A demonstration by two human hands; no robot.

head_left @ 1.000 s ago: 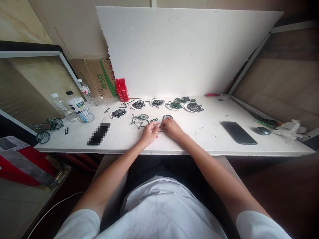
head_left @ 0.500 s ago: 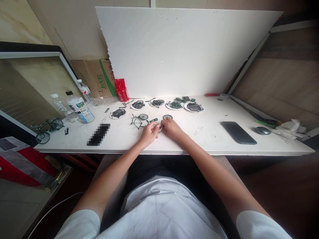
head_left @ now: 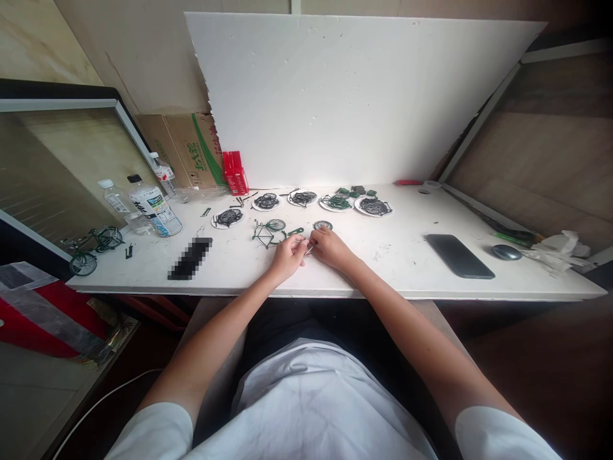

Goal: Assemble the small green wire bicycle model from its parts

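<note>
Close together over the front middle of the table, both my hands are closed. My left hand [head_left: 287,255] pinches something too small to make out at its fingertips. In my right hand [head_left: 331,248] is a thin, light-coloured rod [head_left: 310,250], its end pointing down toward the left fingers. A small spoked wheel [head_left: 322,225] lies just beyond the right knuckles. Left of my hands lies a green model bicycle frame [head_left: 261,236] with another wheel [head_left: 276,225] at its far end. A slim green part [head_left: 297,231] rests behind the left fingers.
Several white plates of small bicycle parts, such as this plate [head_left: 216,223], line the back. An assembled model bicycle [head_left: 98,246] and bottles [head_left: 156,207] stand left. A phone [head_left: 460,255], a mouse [head_left: 506,252] and crumpled tissue [head_left: 558,249] lie right. A white board [head_left: 354,102] rises behind.
Both hands stay in almost the same place, with only slight movement of the fingers and the rod. The whole view has shifted a little.
</note>
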